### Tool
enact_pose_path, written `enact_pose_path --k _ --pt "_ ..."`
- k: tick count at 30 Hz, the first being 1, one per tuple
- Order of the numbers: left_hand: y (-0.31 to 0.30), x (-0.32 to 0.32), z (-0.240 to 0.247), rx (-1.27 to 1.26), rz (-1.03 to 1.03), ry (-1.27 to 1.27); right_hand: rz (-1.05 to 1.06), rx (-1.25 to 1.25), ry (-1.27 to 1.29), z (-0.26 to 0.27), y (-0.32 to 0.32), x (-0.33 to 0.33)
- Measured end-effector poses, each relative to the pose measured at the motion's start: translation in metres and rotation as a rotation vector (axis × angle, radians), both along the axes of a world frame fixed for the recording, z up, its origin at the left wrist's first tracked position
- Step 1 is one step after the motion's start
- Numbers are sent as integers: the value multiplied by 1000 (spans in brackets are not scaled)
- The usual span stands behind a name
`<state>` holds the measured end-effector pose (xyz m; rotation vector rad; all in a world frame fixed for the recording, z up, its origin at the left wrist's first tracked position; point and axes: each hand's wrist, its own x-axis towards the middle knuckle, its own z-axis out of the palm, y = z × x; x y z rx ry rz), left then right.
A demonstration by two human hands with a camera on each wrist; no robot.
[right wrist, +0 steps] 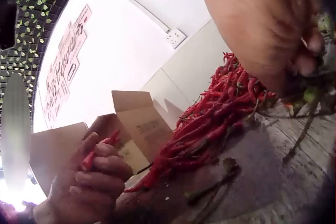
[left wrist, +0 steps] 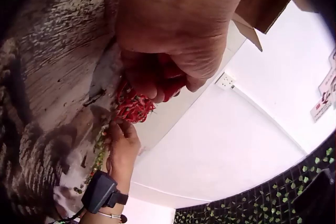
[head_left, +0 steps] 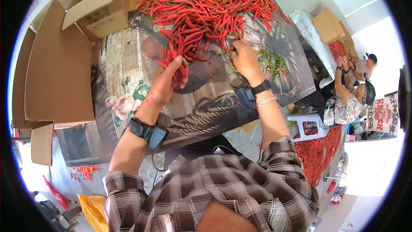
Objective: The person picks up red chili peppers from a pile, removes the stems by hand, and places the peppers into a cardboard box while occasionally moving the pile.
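Several red chili peppers [head_left: 169, 60] are gripped in my left hand [head_left: 161, 86], which hovers over the table just short of the big chili pile [head_left: 206, 8]. In the right wrist view a red chili [right wrist: 89, 160] pokes out of the curled fingers of that hand. My right hand [head_left: 246, 62] is at the near edge of the pile, fingers bent downward. Green stems [right wrist: 311, 95] lie under its fingertips; whether it pinches one I cannot tell. To its right is a heap of plucked green stems [head_left: 272, 62].
Open cardboard boxes [head_left: 60, 68] stand at the left. The table's cover [head_left: 201, 111] is printed with planks, rope and flowers. More chilies [head_left: 317, 150] lie on the floor at right, near a light plastic stool [head_left: 315, 126]. Other people [head_left: 347, 99] work beyond it.
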<state>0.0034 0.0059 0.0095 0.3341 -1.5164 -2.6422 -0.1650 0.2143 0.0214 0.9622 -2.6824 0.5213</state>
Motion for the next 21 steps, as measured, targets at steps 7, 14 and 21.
enact_pose_path --k 7,14,21 --pt "-4 -1 -1 79 -15 33 17 -251 -309 18 -3 14" --pt "-4 -1 -4 117 -43 72 327 -587 -824 44 -37 74" --pt "-6 0 -8 104 -71 43 427 -425 -692 48 -54 98"
